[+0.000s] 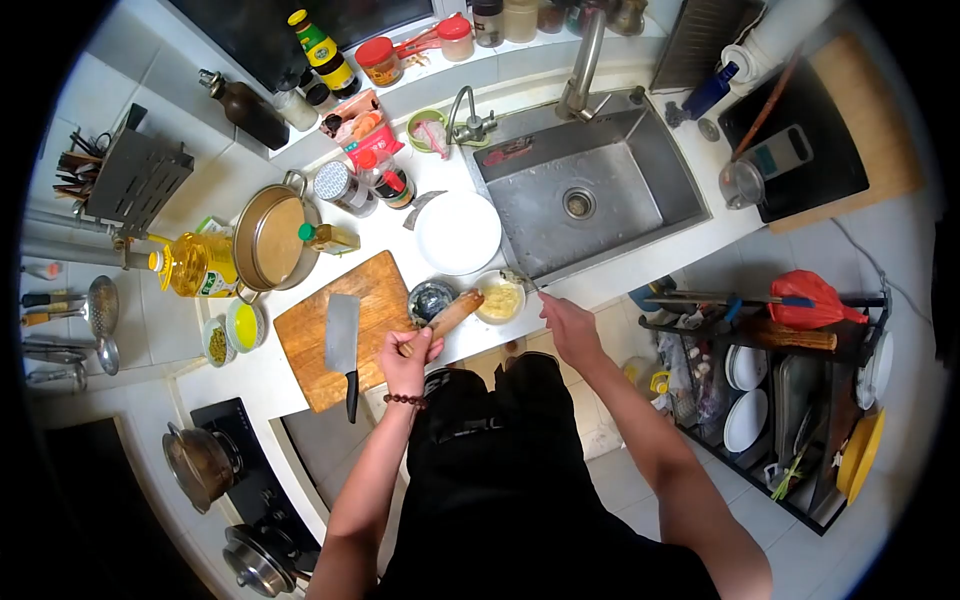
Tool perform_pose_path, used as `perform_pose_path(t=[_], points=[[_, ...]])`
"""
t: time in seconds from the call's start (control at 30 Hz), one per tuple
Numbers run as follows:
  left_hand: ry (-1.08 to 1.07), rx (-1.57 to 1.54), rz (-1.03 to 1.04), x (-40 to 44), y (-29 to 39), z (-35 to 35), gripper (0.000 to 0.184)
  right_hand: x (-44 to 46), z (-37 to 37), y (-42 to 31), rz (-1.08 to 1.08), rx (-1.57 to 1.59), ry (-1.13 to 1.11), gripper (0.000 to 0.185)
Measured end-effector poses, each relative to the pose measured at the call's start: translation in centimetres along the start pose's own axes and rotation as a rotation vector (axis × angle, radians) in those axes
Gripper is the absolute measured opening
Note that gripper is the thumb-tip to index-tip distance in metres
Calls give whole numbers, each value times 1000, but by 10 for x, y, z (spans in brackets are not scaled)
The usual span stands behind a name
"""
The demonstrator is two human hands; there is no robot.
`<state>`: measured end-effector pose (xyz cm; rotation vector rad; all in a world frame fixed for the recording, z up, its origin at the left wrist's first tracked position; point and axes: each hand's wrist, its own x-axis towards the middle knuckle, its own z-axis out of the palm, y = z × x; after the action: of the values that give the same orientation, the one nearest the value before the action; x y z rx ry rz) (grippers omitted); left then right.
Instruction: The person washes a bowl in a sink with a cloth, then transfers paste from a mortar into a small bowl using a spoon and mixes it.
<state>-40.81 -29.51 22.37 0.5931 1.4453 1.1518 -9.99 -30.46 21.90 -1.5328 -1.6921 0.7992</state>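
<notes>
My left hand, with a beaded bracelet at the wrist, is closed round a wooden pestle. The pestle slants up and right in front of a dark mortar with pale bits inside. Beside the mortar stands a small bowl of pale yellow mash. My right hand is closed on the end of a thin metal spoon, whose head is over that bowl's rim. To the left, a cleaver lies on a wooden cutting board, its handle past the front edge.
A white plate stands behind the bowls, left of the steel sink. A pot, an oil jug and several bottles line the back left. A dish rack stands low right; the stove is low left.
</notes>
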Motion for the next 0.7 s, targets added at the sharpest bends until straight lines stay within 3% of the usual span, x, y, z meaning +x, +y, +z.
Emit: perform_pose_path(t=[0.1, 0.17, 0.2, 0.37, 0.53, 0.7], points=[[-38, 25, 77, -11, -17, 18, 26, 4, -18, -21, 120, 207, 46, 31], [-54, 542, 304, -13, -35, 24, 27, -1, -16, -21, 117, 299, 32, 29], [-46, 650, 431, -21, -22, 39, 29, -2, -14, -21, 110, 390, 25, 27], [-62, 710, 512, -17, -43, 55, 31, -2, -2, -18, 81, 372, -82, 29], [-40, 712, 539, -22, -37, 63, 30, 5, 1, 21, 98, 133, 1, 31], [3, 694, 541, -22, -40, 62, 30, 2, -3, -7, 47, 249, -70, 32]])
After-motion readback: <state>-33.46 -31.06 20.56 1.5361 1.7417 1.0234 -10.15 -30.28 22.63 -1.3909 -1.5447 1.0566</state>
